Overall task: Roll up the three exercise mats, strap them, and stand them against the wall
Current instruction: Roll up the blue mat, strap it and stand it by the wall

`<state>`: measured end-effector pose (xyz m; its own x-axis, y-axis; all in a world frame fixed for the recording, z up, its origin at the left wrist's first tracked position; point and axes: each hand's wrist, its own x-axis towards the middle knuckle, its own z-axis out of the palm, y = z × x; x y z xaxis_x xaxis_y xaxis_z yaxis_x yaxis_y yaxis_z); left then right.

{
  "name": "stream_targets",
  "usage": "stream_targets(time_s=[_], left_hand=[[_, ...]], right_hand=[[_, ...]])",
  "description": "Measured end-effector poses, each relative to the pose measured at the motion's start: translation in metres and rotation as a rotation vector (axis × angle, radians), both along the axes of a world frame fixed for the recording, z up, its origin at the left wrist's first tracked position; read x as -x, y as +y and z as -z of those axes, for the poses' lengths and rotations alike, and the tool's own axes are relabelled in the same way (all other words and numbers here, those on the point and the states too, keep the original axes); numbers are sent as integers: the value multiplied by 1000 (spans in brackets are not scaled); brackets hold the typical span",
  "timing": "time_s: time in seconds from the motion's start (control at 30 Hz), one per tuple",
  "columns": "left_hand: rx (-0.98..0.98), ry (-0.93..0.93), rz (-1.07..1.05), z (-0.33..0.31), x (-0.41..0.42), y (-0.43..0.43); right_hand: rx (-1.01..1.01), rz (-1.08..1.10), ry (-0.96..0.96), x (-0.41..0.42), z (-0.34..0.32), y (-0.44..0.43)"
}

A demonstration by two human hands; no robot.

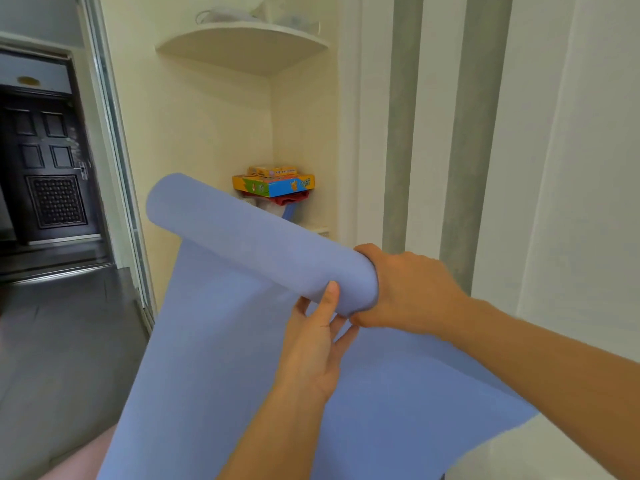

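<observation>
Head view: I'm mid-roll on the blue mat (263,244), held up at centre, its loose tail hanging toward 6 o'clock. At 4 o'clock my right hand (412,292) clasps the roll's end, and my left hand (315,344) pinches it alongside. Next, I judge, the tail needs winding in squarely.

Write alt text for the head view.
Both hands hold a partly rolled blue exercise mat in the air: the right hand grips the roll's near end, the left hand pinches it from below, and the loose part hangs down. Behind, colourful boxes are stacked in a wall niche, with a dark door at left.
</observation>
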<state>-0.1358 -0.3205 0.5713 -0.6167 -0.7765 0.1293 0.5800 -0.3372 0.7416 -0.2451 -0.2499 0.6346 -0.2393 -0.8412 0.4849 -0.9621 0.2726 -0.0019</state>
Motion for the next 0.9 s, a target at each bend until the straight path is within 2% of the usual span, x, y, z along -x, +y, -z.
stream_targets(time_s=[0.17,0.3,0.33,0.47,0.53,0.6,0.77,0.9], left_hand=[[-6,67,-19,-1,-4,8],[39,99,-47,-4,-5,7],[40,119,-44,-4,-5,5],[7,211,-17,-4,-1,3],[5,242,10,-5,4,4],[-11,275,27,-8,7,5],[-57,368,87,-13,7,-7],[-40,183,58,-8,3,-10]], right_hand=[[132,11,97,-7,30,-2],[71,-78,142,-9,29,4],[26,-122,99,-7,23,6],[-217,-345,-301,10,-21,2],[-319,-382,-454,17,-43,-3],[-387,-374,-524,17,-57,-6],[-209,-311,-255,-2,-60,-11],[-51,-177,5,-7,-43,-10]])
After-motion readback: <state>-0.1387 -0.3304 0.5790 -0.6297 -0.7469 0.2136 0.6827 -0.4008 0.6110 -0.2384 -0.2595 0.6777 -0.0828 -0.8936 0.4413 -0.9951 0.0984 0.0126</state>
